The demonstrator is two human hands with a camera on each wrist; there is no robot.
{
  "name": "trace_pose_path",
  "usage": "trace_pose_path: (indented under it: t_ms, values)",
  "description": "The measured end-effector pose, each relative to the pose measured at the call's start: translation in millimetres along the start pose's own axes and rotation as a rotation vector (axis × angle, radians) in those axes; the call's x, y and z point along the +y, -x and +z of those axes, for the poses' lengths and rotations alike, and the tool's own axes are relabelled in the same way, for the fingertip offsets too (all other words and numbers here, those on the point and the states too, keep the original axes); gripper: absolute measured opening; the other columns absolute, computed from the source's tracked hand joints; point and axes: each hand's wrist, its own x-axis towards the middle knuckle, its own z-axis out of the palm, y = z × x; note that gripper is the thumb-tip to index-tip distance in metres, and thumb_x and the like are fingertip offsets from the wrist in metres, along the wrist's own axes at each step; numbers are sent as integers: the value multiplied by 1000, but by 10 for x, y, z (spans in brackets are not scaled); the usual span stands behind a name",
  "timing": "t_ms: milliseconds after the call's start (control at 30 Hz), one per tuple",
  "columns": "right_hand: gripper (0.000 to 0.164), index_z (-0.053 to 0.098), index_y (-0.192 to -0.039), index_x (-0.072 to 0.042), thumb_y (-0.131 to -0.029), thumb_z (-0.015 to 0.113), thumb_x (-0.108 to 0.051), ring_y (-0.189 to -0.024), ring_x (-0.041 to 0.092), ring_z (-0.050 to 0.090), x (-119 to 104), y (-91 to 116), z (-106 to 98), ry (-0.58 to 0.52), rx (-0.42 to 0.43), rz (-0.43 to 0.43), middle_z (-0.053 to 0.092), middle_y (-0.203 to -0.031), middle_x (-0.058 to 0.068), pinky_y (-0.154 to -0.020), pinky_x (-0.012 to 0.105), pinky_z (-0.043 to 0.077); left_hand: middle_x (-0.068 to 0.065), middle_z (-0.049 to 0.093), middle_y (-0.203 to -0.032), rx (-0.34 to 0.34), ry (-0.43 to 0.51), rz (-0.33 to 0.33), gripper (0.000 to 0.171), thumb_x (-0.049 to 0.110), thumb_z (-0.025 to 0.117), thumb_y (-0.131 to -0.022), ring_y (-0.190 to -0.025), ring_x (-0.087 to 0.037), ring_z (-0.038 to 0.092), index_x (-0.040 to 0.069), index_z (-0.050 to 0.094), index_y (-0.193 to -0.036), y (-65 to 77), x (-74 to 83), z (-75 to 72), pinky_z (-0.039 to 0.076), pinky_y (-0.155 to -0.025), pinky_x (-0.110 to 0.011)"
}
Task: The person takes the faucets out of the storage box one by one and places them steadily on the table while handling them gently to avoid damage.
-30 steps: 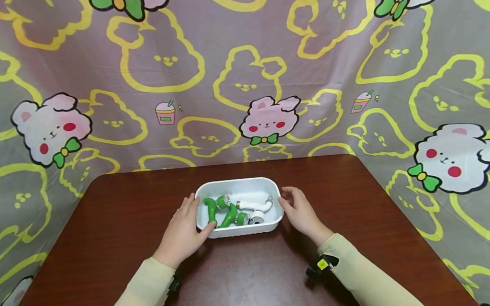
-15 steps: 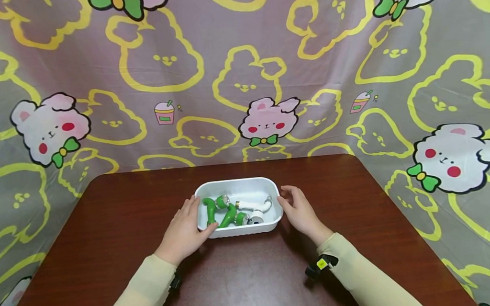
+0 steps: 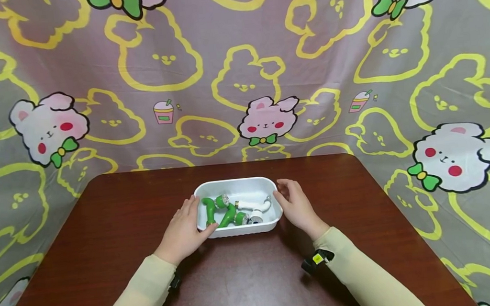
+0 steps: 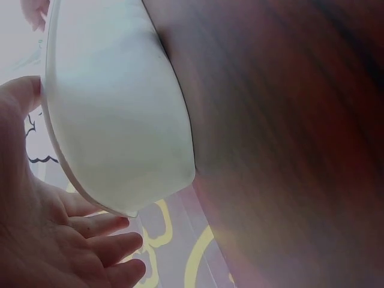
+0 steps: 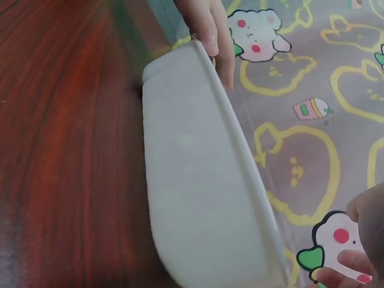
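Note:
A white plastic tub [image 3: 242,230] stands on the table, holding two green bent pieces [image 3: 209,209] with silvery round ends and a white curved piece [image 3: 253,205] with a brass-coloured tip. My left hand [image 3: 182,232] rests at the tub's left end, thumb over the front rim. In the left wrist view its fingers spread loosely around the corner of the tub [image 4: 120,108]. At the tub's right end is my right hand [image 3: 298,209], thumb right at the rim and fingers lightly bent. The right wrist view shows the tub's outer wall [image 5: 198,168].
The dark brown wooden table [image 3: 246,278] has rounded far corners. A grey curtain [image 3: 196,32] printed with yellow outlines and white rabbit faces hangs behind it and along both sides. Each wrist carries a small black camera, such as the right wrist camera [image 3: 316,261].
My right hand has moved slightly forward and to the left along the tub's right end. The left hand, the tub and the pieces stay where they were.

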Motion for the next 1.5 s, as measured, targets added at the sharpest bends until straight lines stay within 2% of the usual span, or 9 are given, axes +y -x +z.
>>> trace_pose_path:
  t_ms: [200, 500, 833, 1133, 1500]
  values:
    - [38, 56, -135, 4, -102, 64, -14, -113, 40, 58, -125, -46, 30, 23, -24, -66, 54, -128, 25, -100, 56, 51, -33, 36, -160, 2, 1, 4, 95, 53, 71, -92, -148, -49, 36, -12, 36, -153, 4, 11, -20, 35, -118, -63]
    - [33, 63, -133, -8, -102, 65, -22, -117, 30, 60, -333, -128, 110, 161, -91, -186, 57, -129, 10, -97, 45, 53, -32, 37, -159, 3, 1, 1, 95, 53, 72, -92, -148, -49, 37, -12, 38, -152, 10, 23, -30, 35, -117, -64]
    - [26, 67, -124, -13, -100, 68, -23, -110, 23, 62, -545, -246, 154, 275, -125, -339, 62, -122, 5, -95, 39, 55, -31, 37, -160, -3, 3, -8, 94, 53, 71, -91, -148, -50, 36, -11, 38, -153, 17, 23, -56, 34, -117, -66]
    - [27, 69, -123, -9, -99, 70, -22, -112, 21, 64, -656, -377, 152, 331, -168, -391, 65, -118, 4, -100, 38, 55, -31, 37, -160, -10, 3, -16, 94, 53, 72, -92, -148, -50, 36, -10, 38, -153, 14, 19, -49, 33, -117, -66]
    - [27, 70, -122, -10, -98, 72, -22, -109, 20, 64, -732, -489, 260, 378, -254, -420, 67, -119, 5, -99, 37, 56, -30, 37, -160, -22, 2, -24, 94, 54, 71, -92, -148, -50, 37, -9, 38, -153, 7, 33, -65, 34, -116, -67]
